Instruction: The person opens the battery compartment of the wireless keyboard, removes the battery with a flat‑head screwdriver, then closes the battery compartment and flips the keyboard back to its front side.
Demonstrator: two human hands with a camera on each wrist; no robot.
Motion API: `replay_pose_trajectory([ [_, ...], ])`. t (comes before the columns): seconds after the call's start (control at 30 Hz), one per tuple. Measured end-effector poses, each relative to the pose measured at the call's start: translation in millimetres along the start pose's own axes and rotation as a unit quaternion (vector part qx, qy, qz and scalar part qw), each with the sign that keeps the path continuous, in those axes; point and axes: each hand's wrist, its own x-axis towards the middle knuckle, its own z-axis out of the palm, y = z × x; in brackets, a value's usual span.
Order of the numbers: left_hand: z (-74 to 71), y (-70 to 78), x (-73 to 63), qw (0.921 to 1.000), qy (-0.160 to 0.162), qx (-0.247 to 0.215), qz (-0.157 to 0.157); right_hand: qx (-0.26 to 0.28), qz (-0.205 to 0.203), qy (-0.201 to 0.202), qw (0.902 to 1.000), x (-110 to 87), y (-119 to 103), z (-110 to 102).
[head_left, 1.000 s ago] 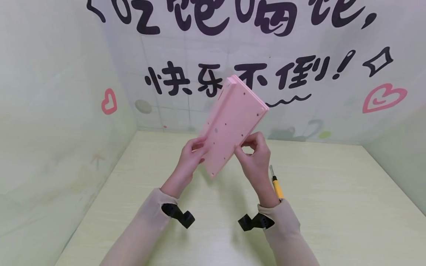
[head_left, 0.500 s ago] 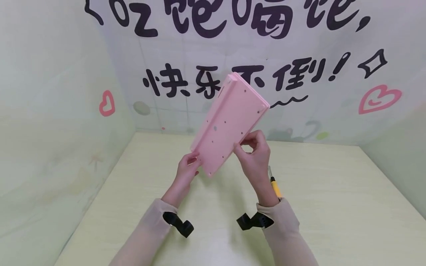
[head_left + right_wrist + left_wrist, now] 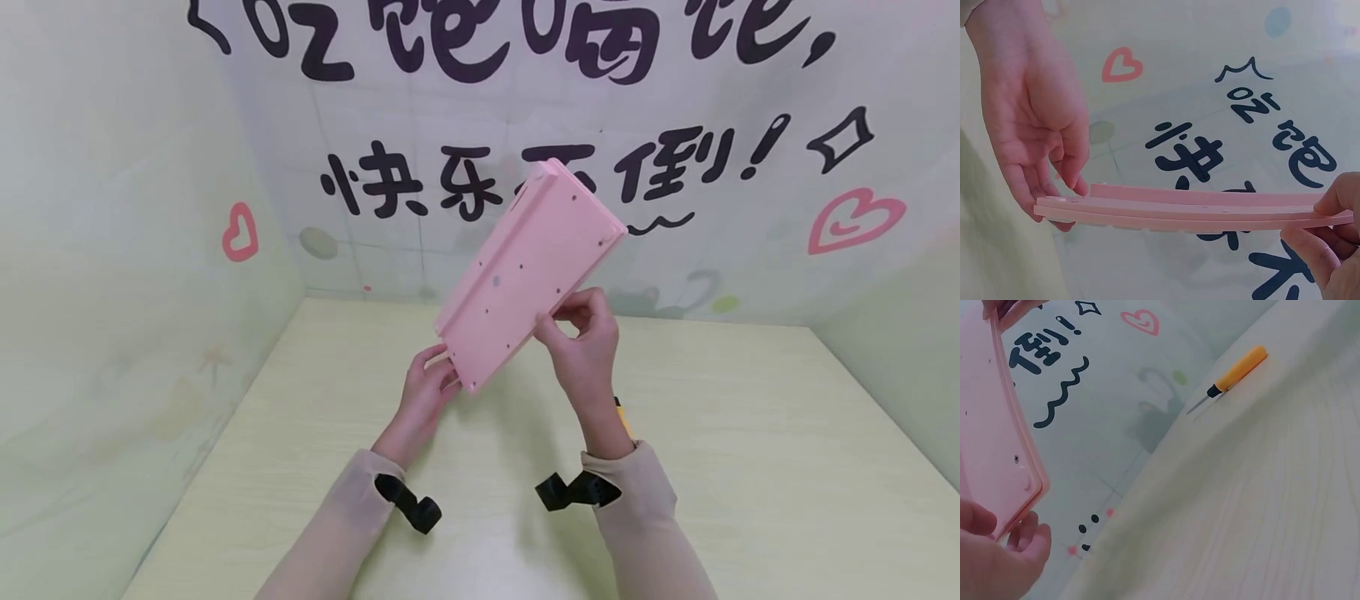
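Here the right hand (image 3: 583, 356) pinches the pink panel (image 3: 538, 258), left hand (image 3: 425, 385) loosely curled round its end.

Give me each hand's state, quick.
Left hand: closed, holding the lower end of the flat pink case.
Right hand: closed, pinching the same case by a long edge.

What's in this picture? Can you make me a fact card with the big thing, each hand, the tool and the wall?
Big thing: pink panel with small dark spots, tilted and held up in the air
Left hand: fingers at the panel's lower end
Right hand: pinches the panel's long edge
Tool: yellow-handled tool, lying on the table, partly hidden by the right arm in the head view
Wall: black writing and pink hearts
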Motion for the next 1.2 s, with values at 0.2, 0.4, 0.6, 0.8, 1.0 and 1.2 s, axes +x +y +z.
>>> replay_pose_trajectory([
  [0.2, 0.6, 3.7, -0.6, 0.9977, -0.007, -0.067, 0.001, 0.036, 0.02, 0.006, 0.9991, 1.6, 2, -2],
  [0.4, -4.0, 8.6, -4.6, 0.9948, -0.021, -0.1, 0.004, 0.097, 0.072, 0.008, 0.9926, 0.9, 3, -5],
  [0.6, -9.4, 13.0, -6.2, 0.991, -0.038, -0.128, 0.005, 0.118, 0.089, 0.01, 0.9889, 0.1, 6, -7],
  [0.8, -14.5, 18.9, -8.9, 0.9905, -0.043, -0.13, 0.004, 0.125, 0.097, 0.006, 0.9874, -0.3, 8, -7],
  [1.0, -16.0, 26.1, -14.2, 0.9909, -0.042, -0.128, -0.004, 0.131, 0.116, 0.009, 0.9846, -1.7, 6, -7],
  [1.2, -14.6, 30.9, -19.9, 0.9921, -0.022, -0.124, 0.002, 0.147, 0.134, 0.009, 0.98, -4.0, 5, -8],
])
